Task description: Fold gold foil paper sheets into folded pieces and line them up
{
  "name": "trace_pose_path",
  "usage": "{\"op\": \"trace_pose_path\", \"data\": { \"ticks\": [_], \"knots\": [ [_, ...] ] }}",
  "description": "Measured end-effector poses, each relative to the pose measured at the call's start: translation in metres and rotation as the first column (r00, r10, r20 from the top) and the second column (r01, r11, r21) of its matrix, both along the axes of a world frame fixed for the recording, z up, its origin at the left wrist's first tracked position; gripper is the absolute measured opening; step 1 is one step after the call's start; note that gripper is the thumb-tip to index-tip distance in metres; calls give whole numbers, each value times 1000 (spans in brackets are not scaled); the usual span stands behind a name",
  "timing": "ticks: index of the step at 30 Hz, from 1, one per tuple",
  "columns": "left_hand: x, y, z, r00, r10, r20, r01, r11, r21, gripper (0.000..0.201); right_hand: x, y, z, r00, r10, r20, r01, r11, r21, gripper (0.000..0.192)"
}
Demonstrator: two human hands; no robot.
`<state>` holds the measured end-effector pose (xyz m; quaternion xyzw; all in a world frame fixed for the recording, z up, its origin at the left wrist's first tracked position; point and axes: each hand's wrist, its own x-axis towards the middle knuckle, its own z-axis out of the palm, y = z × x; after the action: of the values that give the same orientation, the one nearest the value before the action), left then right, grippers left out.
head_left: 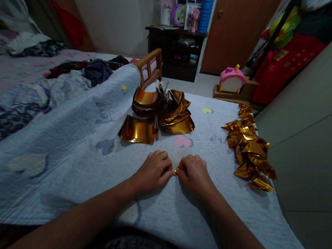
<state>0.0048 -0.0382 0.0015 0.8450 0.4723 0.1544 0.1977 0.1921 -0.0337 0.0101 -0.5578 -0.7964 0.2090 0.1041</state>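
Close together over the blue quilted cover (170, 210), my left hand (155, 167) and my right hand (194, 174) pinch a small bit of gold foil paper (176, 171) between them. Most of that piece is hidden by my fingers. Beyond my hands lie fanned stacks of gold foil paper sheets (139, 129), some with their pale backs showing. On the right, a heap of folded gold foil pieces (252, 151) stretches along the edge of the cover.
A bed with rumpled bedding (31, 89) lies on the left. A small wooden chair back (150, 66) rises past the far edge. Behind stand a dark shelf (174, 53), a pink toy (233, 79) on a box, and a pale cabinet (319, 137) at right.
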Motion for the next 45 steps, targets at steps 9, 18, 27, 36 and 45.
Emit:
{"op": "trace_pose_path", "data": {
  "ticks": [9,18,27,36,45],
  "knots": [
    [2,-1,0,1000,13,-23,-13,1000,-3,13,-1,-1,3,1000,0,13,0,1000,-2,11],
    [2,-2,-1,998,22,-63,-22,1000,4,12,5,0,0,999,25,-43,-26,1000,-2,15],
    [3,-2,0,997,16,-81,-16,1000,8,13,5,0,4,998,37,-47,-38,999,-25,15],
    [3,-3,-3,996,23,-89,-20,999,29,12,1,0,3,999,25,43,-24,999,-22,13],
    [2,-3,-1,998,31,-53,-30,999,23,11,0,-2,1,999,8,37,-8,1000,-3,11]
  ]
}}
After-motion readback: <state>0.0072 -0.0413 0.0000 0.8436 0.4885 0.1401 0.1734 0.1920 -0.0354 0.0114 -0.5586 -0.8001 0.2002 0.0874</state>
